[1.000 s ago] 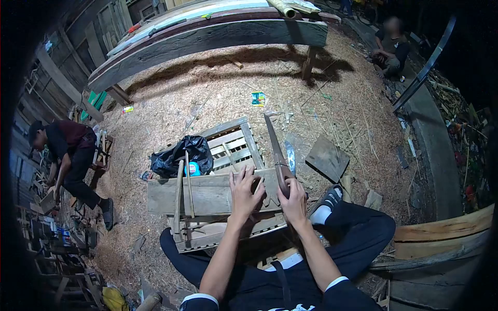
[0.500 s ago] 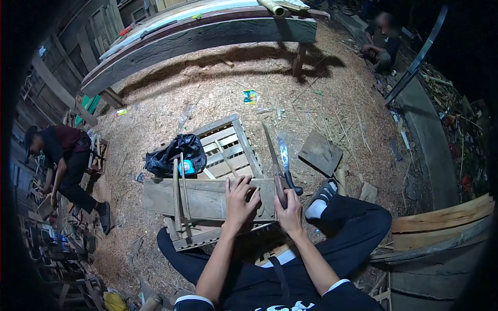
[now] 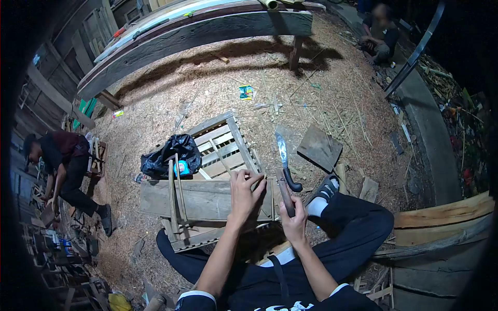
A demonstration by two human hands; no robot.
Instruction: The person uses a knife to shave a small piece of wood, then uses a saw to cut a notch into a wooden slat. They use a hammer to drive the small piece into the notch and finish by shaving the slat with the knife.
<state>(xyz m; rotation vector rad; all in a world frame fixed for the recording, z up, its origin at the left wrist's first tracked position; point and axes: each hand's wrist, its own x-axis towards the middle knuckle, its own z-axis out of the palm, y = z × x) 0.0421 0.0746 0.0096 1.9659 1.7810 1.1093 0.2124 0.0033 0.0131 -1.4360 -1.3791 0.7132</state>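
Note:
My right hand (image 3: pixel 294 220) is closed round the wooden handle of a long knife (image 3: pixel 286 199). Its blade is foreshortened and hardly shows. Just left of it, over the right end of a grey wooden board (image 3: pixel 207 201), my left hand (image 3: pixel 244 194) has its fingers bent together in a pinch; whatever is between them is too small to make out. The board lies across a slatted wooden frame (image 3: pixel 236 137) before my crossed legs. A second knife (image 3: pixel 282 150) with a black curved handle rests on the ground beyond my right hand.
Thin wooden strips (image 3: pixel 173 194) lean over the board beside a black plastic bag (image 3: pixel 176 150). A square wood slab (image 3: pixel 319 147) lies right of the second knife. A long bench (image 3: pixel 202 44) stands ahead. One person (image 3: pixel 67 166) bends at left; another (image 3: pixel 381 36) sits far right.
My right hand has tilted the long knife, so its blade no longer stands out upward. The fingers of my left hand have drawn together from a more spread pose.

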